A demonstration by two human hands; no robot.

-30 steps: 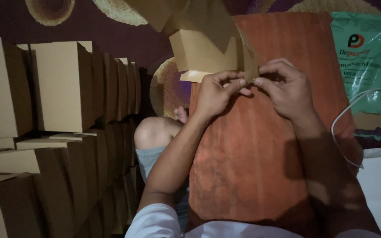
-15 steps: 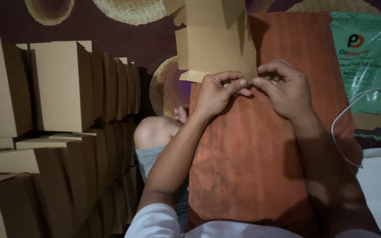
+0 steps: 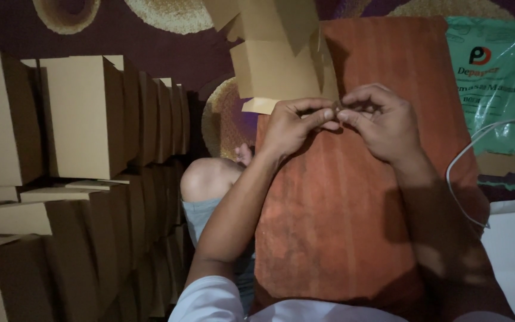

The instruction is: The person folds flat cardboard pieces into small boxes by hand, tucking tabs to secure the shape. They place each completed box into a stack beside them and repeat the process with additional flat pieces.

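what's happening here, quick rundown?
A person sits with a reddish wooden board across their lap. The left hand and right hand meet fingertip to fingertip at the near edge of a partly folded tan cardboard box, pinching something small there; what it is cannot be made out. Its flaps stand open. Rows of folded boxes are stacked to the person's left.

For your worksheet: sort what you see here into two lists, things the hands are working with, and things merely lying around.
In use:
- left hand and right hand, fingertips pinched together at the box edge
- part-folded cardboard box
- orange-brown board under the hands

Lying about:
- rows of finished cardboard boxes at left
- green plastic bag
- white cable
- patterned carpet
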